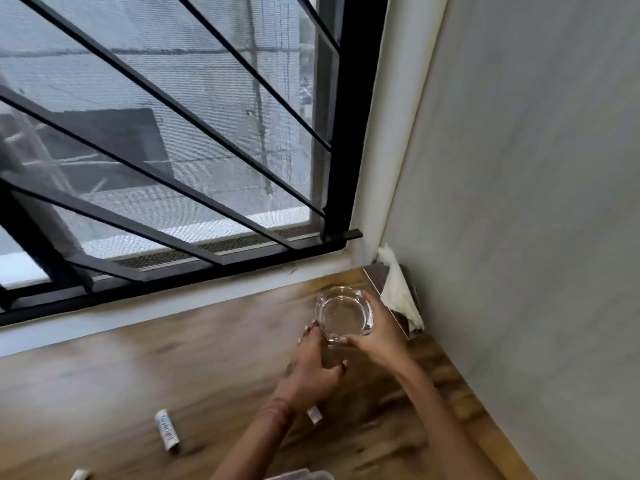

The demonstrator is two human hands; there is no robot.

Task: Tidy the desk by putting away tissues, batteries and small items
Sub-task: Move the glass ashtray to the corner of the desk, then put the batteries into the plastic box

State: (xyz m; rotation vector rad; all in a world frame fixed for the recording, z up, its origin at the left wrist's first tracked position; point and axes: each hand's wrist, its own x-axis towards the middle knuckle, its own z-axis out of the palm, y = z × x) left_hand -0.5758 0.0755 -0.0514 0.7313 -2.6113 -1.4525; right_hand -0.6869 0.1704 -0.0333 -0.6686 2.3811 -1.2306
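While my right hand curls round the glass dish, clamped on its right side, my left hand reaches to the dish's near-left edge. Blur keeps me from telling whether those fingers grip or merely touch. The dish is at the back right corner of the desk, just beside the tissue spilling from its holder against the wall.

I judge the tidying barely under way. The near battery lies loose, well left of my arms. A second battery pokes in at the bottom edge. A small white item lies by my left wrist. The rim of a clear container shows at the very bottom.
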